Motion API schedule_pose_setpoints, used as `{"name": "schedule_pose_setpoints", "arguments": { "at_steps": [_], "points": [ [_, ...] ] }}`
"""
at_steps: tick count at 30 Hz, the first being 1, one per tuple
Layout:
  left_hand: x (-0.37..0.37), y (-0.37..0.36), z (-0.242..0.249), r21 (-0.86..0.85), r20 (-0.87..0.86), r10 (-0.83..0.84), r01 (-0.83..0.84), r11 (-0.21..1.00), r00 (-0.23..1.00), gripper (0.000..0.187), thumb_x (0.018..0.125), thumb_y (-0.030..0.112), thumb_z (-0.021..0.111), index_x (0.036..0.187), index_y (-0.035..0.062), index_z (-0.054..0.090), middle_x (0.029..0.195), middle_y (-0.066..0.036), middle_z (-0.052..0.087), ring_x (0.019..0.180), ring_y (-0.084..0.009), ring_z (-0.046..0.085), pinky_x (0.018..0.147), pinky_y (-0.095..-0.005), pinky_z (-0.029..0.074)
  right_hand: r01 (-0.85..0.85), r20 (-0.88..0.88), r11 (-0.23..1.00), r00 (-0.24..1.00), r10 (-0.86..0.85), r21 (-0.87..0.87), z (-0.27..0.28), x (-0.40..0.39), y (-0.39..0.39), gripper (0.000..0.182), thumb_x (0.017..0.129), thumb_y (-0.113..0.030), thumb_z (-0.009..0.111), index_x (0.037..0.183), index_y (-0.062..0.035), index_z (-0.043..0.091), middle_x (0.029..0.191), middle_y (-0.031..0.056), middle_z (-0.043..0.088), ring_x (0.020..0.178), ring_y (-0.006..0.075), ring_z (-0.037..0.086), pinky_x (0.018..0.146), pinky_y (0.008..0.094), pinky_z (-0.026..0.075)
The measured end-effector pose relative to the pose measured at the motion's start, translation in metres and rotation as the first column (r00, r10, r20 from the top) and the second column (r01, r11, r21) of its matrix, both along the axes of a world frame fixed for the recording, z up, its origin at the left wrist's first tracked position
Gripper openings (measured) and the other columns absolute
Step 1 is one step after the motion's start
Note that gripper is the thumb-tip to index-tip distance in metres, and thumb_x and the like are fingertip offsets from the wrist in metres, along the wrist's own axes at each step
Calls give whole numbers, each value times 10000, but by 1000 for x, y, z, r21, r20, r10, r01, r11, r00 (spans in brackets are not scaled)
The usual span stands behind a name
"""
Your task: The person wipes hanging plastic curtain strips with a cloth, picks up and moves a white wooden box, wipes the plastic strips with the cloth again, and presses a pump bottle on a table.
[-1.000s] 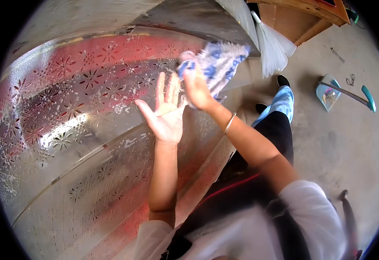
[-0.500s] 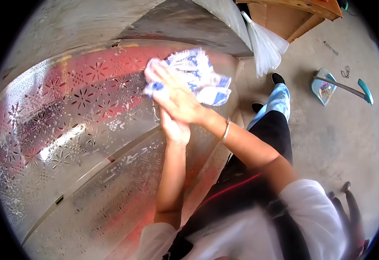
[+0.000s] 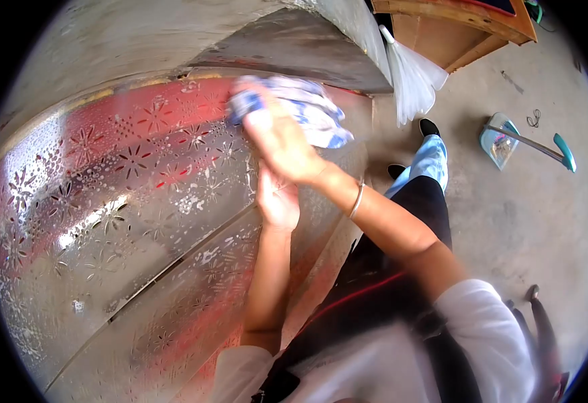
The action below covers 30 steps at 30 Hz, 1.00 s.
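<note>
While right fingers [image 3: 260,123] grasp a cloth [image 3: 317,121], bunched beside them, left hand [image 3: 280,207] partly covered, its grasp unclear.

The shiny, flower-patterned surface [image 3: 153,248] bears scattered whitish flecks [image 3: 190,202], while the grey floor [image 3: 502,228] beside it carries a blue dustpan [image 3: 487,140] and a thin dark cord [image 3: 533,119].

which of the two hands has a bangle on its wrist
The right hand, holding the blue-and-white cloth: a silvery bangle circles its wrist. The left hand, partly hidden by the right, has a bare wrist.
</note>
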<state>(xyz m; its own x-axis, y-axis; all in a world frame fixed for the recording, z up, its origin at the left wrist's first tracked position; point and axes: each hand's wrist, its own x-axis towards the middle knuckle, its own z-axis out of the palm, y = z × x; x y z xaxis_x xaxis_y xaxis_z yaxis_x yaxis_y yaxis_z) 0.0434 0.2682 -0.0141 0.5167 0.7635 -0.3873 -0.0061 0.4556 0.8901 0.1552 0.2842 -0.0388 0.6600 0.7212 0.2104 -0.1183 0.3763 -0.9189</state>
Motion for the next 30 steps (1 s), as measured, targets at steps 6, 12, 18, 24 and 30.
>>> {"name": "schedule_pose_setpoints", "arguments": {
  "at_steps": [6,12,18,24,30],
  "points": [
    [0,-3,2,-61,-41,43,-46,997,998,547,1000,409,333,1404,39,350,1379,-73,441,1283,-190,408,1063,-367,322,-98,83,989,993,88,115,11,22,7,462,967,-313,386,1343,-58,470,1409,163,434,1343,316,348,1130,402,234],
    [14,-4,9,-14,-47,-110,110,994,993,581,996,395,301,1483,87,226,1522,-158,252,1394,-315,264,1118,-468,232,-88,-163,962,986,46,-260,-101,17,8,551,967,-369,426,1378,-4,391,1357,237,463,1286,347,421,1082,373,302],
    [4,-6,-4,-53,-44,-57,55,997,997,549,984,411,368,1397,50,379,1407,-59,435,1287,-184,412,1044,-372,323,-168,30,986,985,167,19,22,30,-17,598,969,-432,377,1376,7,386,1372,250,440,1306,377,386,1094,405,296],
    [-7,-5,-8,-73,-60,38,-42,996,997,509,972,416,391,1345,73,433,1261,-46,548,1169,-164,504,966,-347,392,-61,312,991,950,21,119,39,25,0,453,961,-300,430,1344,-58,429,1408,158,422,1333,333,359,1120,408,257],
    [5,-4,9,-15,-86,-57,56,998,995,562,994,384,305,1484,116,242,1524,-162,244,1401,-294,253,1109,-487,249,-294,-374,915,910,180,-277,-116,19,3,700,950,-466,375,1384,78,315,1389,285,390,1341,363,334,1119,351,236]
  ]
}}
